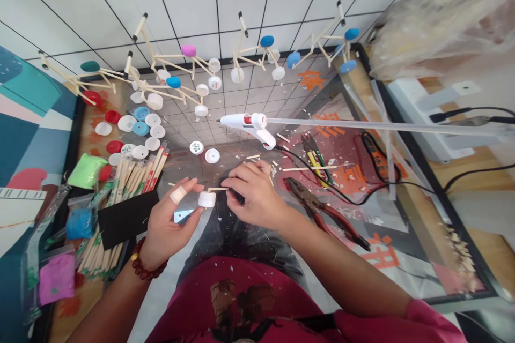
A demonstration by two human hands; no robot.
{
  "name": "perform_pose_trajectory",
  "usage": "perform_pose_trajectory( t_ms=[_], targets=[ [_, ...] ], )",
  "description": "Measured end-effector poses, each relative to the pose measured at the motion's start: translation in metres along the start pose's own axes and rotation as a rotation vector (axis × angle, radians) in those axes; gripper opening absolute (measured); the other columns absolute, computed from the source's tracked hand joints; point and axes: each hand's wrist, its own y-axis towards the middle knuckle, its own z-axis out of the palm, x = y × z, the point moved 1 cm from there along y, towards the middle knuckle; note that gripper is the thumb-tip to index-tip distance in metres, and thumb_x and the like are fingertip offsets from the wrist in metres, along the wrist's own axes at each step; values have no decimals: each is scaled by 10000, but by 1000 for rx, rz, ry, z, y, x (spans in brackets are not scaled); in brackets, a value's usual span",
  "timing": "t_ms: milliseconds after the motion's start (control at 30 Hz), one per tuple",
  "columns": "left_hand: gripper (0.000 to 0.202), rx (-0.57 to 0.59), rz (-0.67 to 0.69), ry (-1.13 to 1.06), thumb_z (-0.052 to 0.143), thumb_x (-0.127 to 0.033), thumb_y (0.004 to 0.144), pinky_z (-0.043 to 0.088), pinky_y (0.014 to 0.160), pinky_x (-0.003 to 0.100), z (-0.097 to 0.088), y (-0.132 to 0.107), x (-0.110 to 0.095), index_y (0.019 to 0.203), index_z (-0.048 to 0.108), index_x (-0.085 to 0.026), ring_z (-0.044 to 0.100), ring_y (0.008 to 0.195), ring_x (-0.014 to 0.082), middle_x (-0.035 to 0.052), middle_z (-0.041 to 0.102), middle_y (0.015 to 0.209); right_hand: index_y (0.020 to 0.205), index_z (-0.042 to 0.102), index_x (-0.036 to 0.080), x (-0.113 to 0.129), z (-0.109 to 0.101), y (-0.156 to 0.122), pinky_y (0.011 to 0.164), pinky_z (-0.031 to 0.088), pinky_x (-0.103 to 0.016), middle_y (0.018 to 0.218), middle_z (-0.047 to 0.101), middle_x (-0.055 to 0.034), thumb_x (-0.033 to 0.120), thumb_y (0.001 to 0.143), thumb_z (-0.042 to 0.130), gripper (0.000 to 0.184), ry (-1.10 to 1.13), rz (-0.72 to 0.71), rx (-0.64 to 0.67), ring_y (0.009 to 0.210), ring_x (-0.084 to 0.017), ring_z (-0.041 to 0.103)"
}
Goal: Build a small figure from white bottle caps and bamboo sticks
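My left hand [171, 225], with a bandage on one finger and a beaded bracelet at the wrist, pinches a white bottle cap [207, 200] between thumb and fingers. From the right, my right hand [253, 193] grips a thin wooden stick [218, 188]. The stick's left end meets the upper edge of the cap; whether it is stuck there I cannot tell. Beyond my hands lie a white cap [196, 147] and another white cap [212, 156]. Above them a white glue gun [249, 125] rests with a long clear glue stick [341, 125] in its back.
Several little tricycle-like stick models [174, 82] stand along the tiled wall. Loose caps [140, 128], bundled sticks [132, 177], a black card [129, 217] and clay packets [57, 278] fill the left. Red-handled pliers [325, 211], small cutters [316, 161] and a black cord [338, 187] lie right.
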Motion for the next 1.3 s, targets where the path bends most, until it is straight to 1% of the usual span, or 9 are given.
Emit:
perform_pose_trajectory(
  t_ms=[100,200,300,433,633,733,867,1033,1300],
  targets=[
    [566,25,22,-36,683,-182,828,440,1112,497,0,0,1,1367,524,-250,618,1192,260,68,697,1136,848,671,218,0,0,0,876,236,-391,866,656,-9,175,787,595,107,-4,9,-10,844,-175,540],
    [573,19,22,-41,688,-175,825,456,1097,484,-1,0,2,1370,527,-250,632,1168,256,64,699,1121,815,664,212,1,-1,0,877,236,-394,841,647,-5,181,776,597,83,-7,18,-29,831,-171,538],
    [575,16,24,-36,690,-187,826,468,1085,482,-1,0,2,1374,527,-249,640,1153,256,64,704,1111,805,661,210,0,0,0,880,234,-399,829,640,-2,183,769,598,77,-7,20,-41,828,-171,536],
    [560,17,6,-31,687,-219,832,472,1081,489,0,0,2,1369,530,-242,636,1159,263,73,707,1106,799,656,213,0,0,0,875,233,-398,825,638,-2,164,752,590,95,-6,17,-21,825,-174,529],
    [554,22,17,-21,682,-206,834,448,1103,495,-1,0,1,1366,529,-240,621,1183,261,77,701,1127,869,661,215,0,-1,-1,880,237,-402,852,650,-3,150,723,585,177,4,10,-29,842,-181,542],
    [543,13,20,-18,681,-213,834,440,1110,498,0,0,1,1357,536,-239,618,1191,262,73,705,1123,888,664,215,1,-1,0,883,237,-401,860,653,-6,174,754,596,156,2,4,-14,844,-182,542],
    [535,5,9,-23,684,-223,833,445,1106,496,1,0,2,1350,544,-237,628,1180,261,67,711,1115,847,671,215,0,0,0,884,238,-398,834,647,-6,215,823,596,79,-22,-8,-13,838,-176,542],
    [542,22,40,-6,683,-202,837,438,1114,498,0,1,1,1357,536,-241,621,1194,258,56,715,1109,822,677,216,1,0,1,881,236,-392,812,650,-2,207,878,573,118,-46,-16,1,824,-166,536],
    [507,16,30,13,680,-233,849,406,1142,515,0,1,3,1342,558,-252,589,1250,260,38,731,1100,834,677,214,1,-1,2,884,235,-385,818,658,-3,199,901,554,140,-54,-32,31,826,-166,528]
  ],
)
